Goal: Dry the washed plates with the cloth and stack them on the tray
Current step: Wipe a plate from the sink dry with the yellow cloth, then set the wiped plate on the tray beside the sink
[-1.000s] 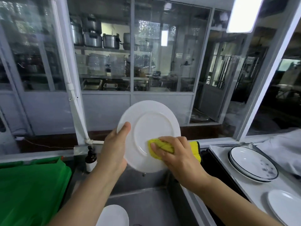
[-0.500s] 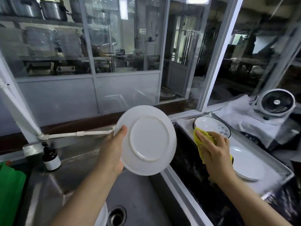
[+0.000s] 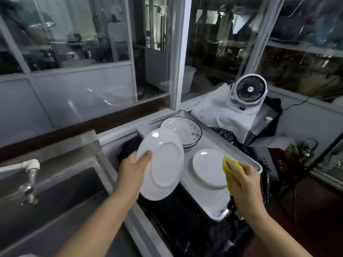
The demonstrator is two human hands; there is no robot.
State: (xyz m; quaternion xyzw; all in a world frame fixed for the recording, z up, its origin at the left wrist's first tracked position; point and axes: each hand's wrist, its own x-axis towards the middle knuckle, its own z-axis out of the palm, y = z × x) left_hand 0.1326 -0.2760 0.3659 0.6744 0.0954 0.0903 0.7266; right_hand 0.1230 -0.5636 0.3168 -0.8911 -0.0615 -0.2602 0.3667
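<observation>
tap (image 3: 29, 179) blurred, cloth (image 3: 229, 170) half-hidden (by fingers)

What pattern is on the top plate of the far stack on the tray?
White with a dark rim line and a small bluish floral sprig, on the patterned plate, head view.

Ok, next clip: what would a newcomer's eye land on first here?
First the large white plate at centre, tilted with its underside to the camera, gripped at its rim by the left hand. Then the yellow cloth bunched in the right hand over the steel tray, where plain white plates and blue-rimmed flowered plates sit stacked.
</observation>
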